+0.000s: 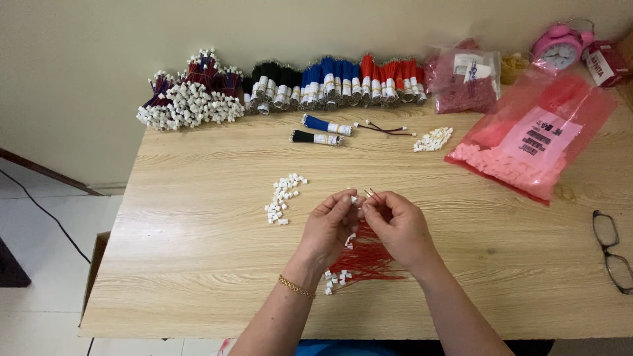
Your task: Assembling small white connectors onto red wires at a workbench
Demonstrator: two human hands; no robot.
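Note:
My left hand (331,224) and my right hand (397,224) meet above the middle of a wooden table (198,217). Between their fingertips they pinch a small white plastic connector (354,198) and thin wires with metal tips (371,194). Under my hands lies a loose bunch of red wires (364,260), some ending in white connectors (334,279). To the left of my hands sits a small scatter of loose white connectors (281,196).
Along the back edge lie bundles of black, blue and red wires (330,82) and a heap of finished wires with white plugs (191,99). Pink plastic bags (534,138) lie at right, a pink alarm clock (559,46) behind them, glasses (613,250) near the right edge.

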